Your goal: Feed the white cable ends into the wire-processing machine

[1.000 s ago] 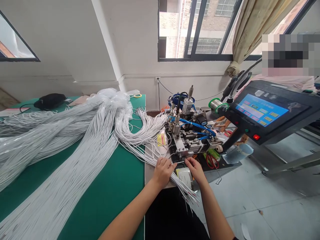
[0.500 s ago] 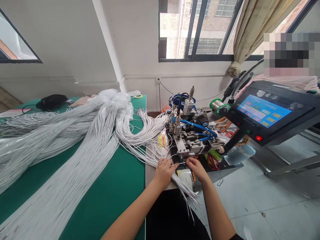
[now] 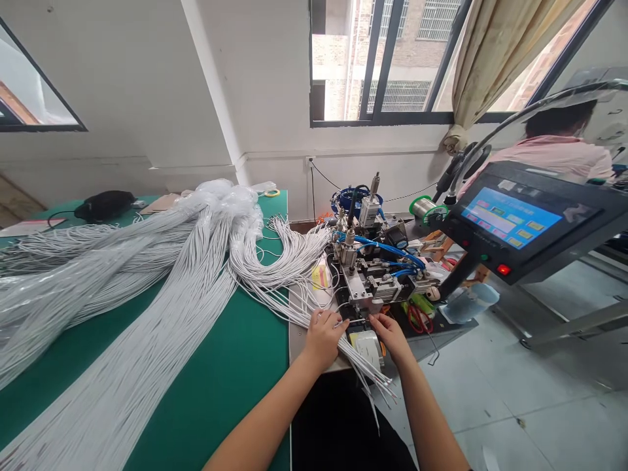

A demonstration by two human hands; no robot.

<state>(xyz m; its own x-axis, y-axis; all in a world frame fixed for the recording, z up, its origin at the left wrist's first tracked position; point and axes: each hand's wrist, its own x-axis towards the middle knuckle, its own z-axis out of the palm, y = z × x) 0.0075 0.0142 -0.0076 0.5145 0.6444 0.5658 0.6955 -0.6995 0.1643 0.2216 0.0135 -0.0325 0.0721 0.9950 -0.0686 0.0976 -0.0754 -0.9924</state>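
My left hand [image 3: 324, 337] is closed over a bundle of white cables [image 3: 360, 360] at the front of the machine; the loose ends hang over the edge below it. Between my two hands runs a single white cable [image 3: 358, 320]. My right hand [image 3: 390, 332] pinches the end of that cable at the front of the machine [image 3: 360, 288], just under its metal head. The cable tip is too small to make out. A white cylindrical part [image 3: 367, 350] sits between my wrists, below the cable.
Long bundles of white cables [image 3: 181, 314] cover much of the green table [image 3: 245, 366] on the left. A control screen [image 3: 513, 216] stands at right, beside a solder wire spool [image 3: 426, 209]. Red-handled scissors [image 3: 420, 319] and a clear plastic container [image 3: 471, 302] lie nearby. A person [image 3: 554, 157] sits behind the screen.
My right hand has shifted very slightly to the right along the cable. The left hand stays on the bundle, and the camera view has moved a little.
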